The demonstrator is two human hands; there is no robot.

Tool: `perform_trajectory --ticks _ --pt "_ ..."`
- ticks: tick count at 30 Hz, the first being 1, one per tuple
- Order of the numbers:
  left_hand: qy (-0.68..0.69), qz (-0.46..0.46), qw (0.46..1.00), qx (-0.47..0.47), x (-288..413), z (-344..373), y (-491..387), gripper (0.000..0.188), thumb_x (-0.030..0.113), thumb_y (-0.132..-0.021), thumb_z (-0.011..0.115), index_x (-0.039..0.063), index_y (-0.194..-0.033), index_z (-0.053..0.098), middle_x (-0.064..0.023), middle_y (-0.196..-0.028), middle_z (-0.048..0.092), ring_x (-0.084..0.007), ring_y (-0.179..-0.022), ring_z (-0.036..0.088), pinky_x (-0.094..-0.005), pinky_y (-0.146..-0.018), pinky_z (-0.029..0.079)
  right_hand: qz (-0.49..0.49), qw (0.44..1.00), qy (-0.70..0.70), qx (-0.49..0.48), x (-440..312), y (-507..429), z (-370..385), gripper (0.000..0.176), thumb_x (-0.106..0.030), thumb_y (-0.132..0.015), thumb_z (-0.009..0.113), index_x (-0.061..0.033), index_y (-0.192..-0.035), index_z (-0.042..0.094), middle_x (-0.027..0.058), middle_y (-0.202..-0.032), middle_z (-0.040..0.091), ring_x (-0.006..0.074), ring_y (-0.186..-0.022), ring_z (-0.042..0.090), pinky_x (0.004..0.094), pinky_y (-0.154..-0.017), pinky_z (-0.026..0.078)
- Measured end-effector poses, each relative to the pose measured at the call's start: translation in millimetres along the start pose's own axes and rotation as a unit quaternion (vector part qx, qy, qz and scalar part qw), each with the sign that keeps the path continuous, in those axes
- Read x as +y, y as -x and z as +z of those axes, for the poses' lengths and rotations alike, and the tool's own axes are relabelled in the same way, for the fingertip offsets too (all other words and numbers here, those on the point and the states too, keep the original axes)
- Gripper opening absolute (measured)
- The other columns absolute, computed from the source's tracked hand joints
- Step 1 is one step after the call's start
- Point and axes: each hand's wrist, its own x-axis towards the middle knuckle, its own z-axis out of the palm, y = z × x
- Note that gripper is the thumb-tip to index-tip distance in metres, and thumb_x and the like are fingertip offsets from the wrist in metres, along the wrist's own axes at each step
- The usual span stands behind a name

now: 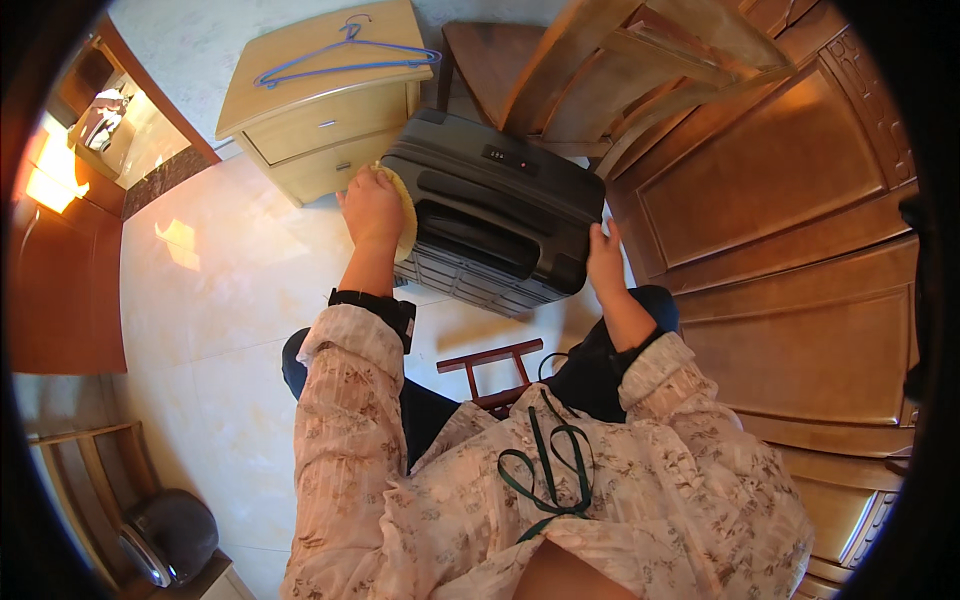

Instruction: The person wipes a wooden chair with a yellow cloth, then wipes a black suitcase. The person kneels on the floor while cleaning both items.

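A black hard-shell suitcase (480, 210) stands on the floor in front of my knees, its top handle and combination lock facing up. My left hand (377, 206) holds a yellow cloth or sponge (406, 217) flat against the suitcase's left side. On the opposite side, my right hand (606, 259) rests against the right edge near the corner, fingers extended and apart. Its palm side is partly hidden. Below the suitcase, part of a reddish wooden stool (491, 355) shows between my legs.
A light wooden bedside cabinet (330, 112) with a blue clothes hanger (349, 60) on top stands beyond the suitcase. Close behind the suitcase is a wooden chair (600, 82). Brown wooden panels (772, 187) line the right side. A doorway (150, 142) opens at upper left.
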Motion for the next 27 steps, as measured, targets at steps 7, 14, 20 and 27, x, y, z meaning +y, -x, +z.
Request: perform_trajectory --ticks 7,14,20,27 --pt "-0.084 0.008 0.996 -0.028 -3 4 -10 0.032 0.031 -0.1 0.046 0.002 -0.102 0.06 -0.0224 -0.099 0.069 -0.0424 -0.093 0.065 -0.0557 -0.1 0.042 -0.005 0.722 0.4 -0.564 105 29 -42 0.027 -0.028 -0.086 0.065 -0.0078 -0.102 0.072 0.0126 -0.103 0.073 0.0292 -0.092 0.069 0.0432 -0.08 0.054" --pt "-0.05 -0.053 0.995 -0.074 6 -6 -17 0.04 0.038 -0.1 0.045 0.0 -0.102 0.059 -0.0256 -0.098 0.067 -0.0452 -0.091 0.065 -0.0537 -0.082 0.051 0.024 0.379 0.45 -0.808 116 129 72 0.07 -0.063 -0.098 0.042 -0.0024 -0.126 0.065 0.0195 -0.12 0.067 0.0365 -0.111 0.059 0.0465 -0.096 0.044" --pt "-0.048 -0.057 0.995 -0.072 14 -11 -15 0.04 0.04 -0.099 0.05 0.001 -0.1 0.059 -0.0243 -0.092 0.067 -0.0448 -0.085 0.064 -0.0527 -0.078 0.051 -0.019 0.411 0.434 -0.801 110 147 72 0.085 -0.072 -0.097 0.03 0.0031 -0.114 0.067 0.0257 -0.112 0.067 0.0411 -0.105 0.062 0.0459 -0.093 0.045" --pt "-0.044 -0.025 0.997 -0.058 21 -17 -19 0.031 0.033 -0.096 0.057 0.002 -0.091 0.057 -0.0221 -0.084 0.064 -0.0426 -0.079 0.062 -0.051 -0.077 0.048 -0.005 0.484 0.385 -0.786 164 133 64 0.079 -0.075 -0.093 0.038 -0.0048 -0.108 0.073 0.0199 -0.1 0.072 0.033 -0.096 0.068 0.0421 -0.087 0.05"
